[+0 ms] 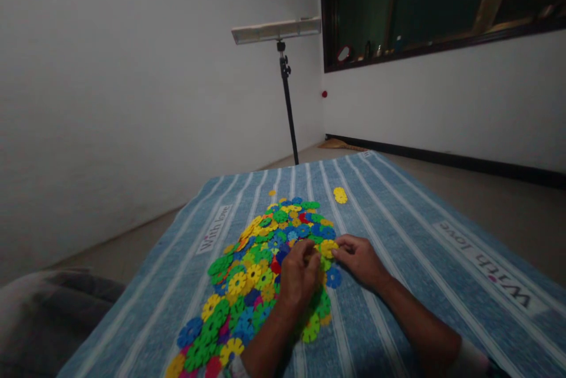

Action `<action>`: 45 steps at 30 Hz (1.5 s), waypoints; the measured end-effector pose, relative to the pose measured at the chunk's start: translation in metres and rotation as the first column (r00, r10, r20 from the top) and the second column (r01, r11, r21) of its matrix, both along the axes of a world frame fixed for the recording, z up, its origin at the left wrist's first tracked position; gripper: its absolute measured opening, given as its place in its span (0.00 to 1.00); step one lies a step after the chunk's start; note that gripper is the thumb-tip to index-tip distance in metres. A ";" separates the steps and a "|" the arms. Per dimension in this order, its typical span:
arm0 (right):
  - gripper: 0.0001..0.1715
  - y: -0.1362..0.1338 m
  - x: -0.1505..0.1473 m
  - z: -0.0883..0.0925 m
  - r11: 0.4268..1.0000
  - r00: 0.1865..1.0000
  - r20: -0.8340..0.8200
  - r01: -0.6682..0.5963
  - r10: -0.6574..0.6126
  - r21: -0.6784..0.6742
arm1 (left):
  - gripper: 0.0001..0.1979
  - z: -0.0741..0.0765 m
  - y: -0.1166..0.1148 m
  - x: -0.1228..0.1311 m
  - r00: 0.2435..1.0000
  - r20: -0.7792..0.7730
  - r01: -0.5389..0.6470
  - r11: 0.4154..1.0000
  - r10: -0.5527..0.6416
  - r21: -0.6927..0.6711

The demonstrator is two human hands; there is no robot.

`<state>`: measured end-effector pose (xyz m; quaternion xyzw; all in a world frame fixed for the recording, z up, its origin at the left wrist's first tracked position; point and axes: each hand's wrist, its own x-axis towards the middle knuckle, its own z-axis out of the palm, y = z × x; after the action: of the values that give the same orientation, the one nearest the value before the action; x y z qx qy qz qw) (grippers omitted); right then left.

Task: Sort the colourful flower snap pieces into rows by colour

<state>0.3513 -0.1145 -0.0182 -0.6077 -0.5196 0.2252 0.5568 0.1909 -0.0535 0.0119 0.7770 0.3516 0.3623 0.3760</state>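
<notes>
A long heap of flower-shaped plastic discs (pixel 254 275) in green, yellow, blue, orange and red spreads over the striped cloth. My right hand (pixel 361 259) is at the heap's right edge, with thumb and forefinger pinching a yellow flower-shaped disc (pixel 328 248). Just left of it, my left hand (pixel 299 275) hovers over the discs with curled fingers; whatever is between them, if anything, is hidden. Beyond the right hand, a few yellow discs joined or overlapping (pixel 340 195) lie apart on the cloth. A blue disc (pixel 333 277) rests below the right hand.
The blue-and-white striped cloth (pixel 398 236) covers a table. Behind its far edge stands a black tripod (pixel 288 101) with a flat panel on top. A broom-like object (pixel 338 144) lies on the floor by the wall. Grey fabric (pixel 53 319) shows at lower left.
</notes>
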 end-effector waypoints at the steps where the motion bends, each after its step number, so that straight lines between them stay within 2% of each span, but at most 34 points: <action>1: 0.12 0.001 0.006 -0.001 1.000 1.000 0.000 0.029 -0.029 -0.007 | 0.10 0.001 -0.007 0.001 1.000 -0.016 -0.016 0.996 0.018 0.092; 3: 0.14 0.005 0.021 -0.002 0.994 0.995 0.019 0.103 -0.103 -0.020 | 0.09 -0.003 -0.025 0.004 0.997 -0.080 0.027 0.965 -0.007 0.260; 5: 0.15 0.011 0.038 -0.001 0.983 0.983 0.061 0.178 -0.175 -0.035 | 0.08 -0.016 -0.043 0.009 0.973 -0.199 0.184 0.903 -0.113 0.389; 7: 0.14 0.019 0.054 0.002 0.970 0.965 0.118 0.240 -0.233 -0.049 | 0.06 -0.036 -0.057 0.014 0.923 -0.320 0.358 0.783 -0.214 0.509; 9: 0.14 0.032 0.069 0.006 0.956 0.945 0.181 0.287 -0.271 -0.065 | 0.04 -0.057 -0.065 0.020 0.866 -0.405 0.495 0.623 -0.294 0.606; 11: 0.12 0.047 0.083 0.011 0.944 0.926 0.239 0.319 -0.291 -0.089 | 0.06 -0.073 -0.067 0.025 0.853 -0.437 0.518 0.568 -0.286 0.639; 14: 0.08 0.072 0.099 0.016 0.927 0.906 0.312 0.344 -0.287 -0.147 | 0.08 -0.084 -0.063 0.029 0.852 -0.454 0.516 0.569 -0.261 0.640; 17: 0.05 0.092 0.109 0.016 0.909 0.894 0.369 0.351 -0.254 -0.225 | 0.09 -0.086 -0.061 0.030 0.840 -0.490 0.521 0.597 -0.232 0.610; 20: 0.08 0.103 0.116 0.013 0.887 0.890 0.409 0.343 -0.201 -0.309 | 0.11 -0.086 -0.061 0.031 0.807 -0.541 0.553 0.624 -0.237 0.552; 25: 0.14 0.110 0.122 0.012 0.853 0.878 0.458 0.342 -0.141 -0.394 | 0.09 -0.082 -0.062 0.031 0.756 -0.614 0.595 0.629 -0.227 0.501; 28: 0.14 0.111 0.121 0.014 0.840 0.845 0.503 0.400 -0.183 -0.367 | 0.09 -0.077 -0.063 0.030 0.729 -0.648 0.613 0.632 -0.220 0.475; 33: 0.27 0.106 0.109 0.012 0.776 0.744 0.599 0.553 -0.296 -0.303 | 0.07 -0.068 -0.063 0.028 0.719 -0.660 0.613 0.648 -0.219 0.453; 37: 0.32 0.100 0.094 0.008 0.754 0.675 0.675 0.600 -0.299 -0.266 | 0.06 -0.065 -0.063 0.028 0.704 -0.673 0.624 0.650 -0.226 0.434; 45: 0.30 0.104 0.079 0.004 0.749 0.569 0.780 0.629 -0.260 -0.209 | 0.05 -0.073 -0.061 0.029 0.712 -0.662 0.622 0.648 -0.234 0.439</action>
<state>0.4308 -0.0100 -0.0144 -0.8738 -0.4442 -0.0617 0.1882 0.2203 -0.1145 -0.0615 0.9876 0.0953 0.1143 0.0503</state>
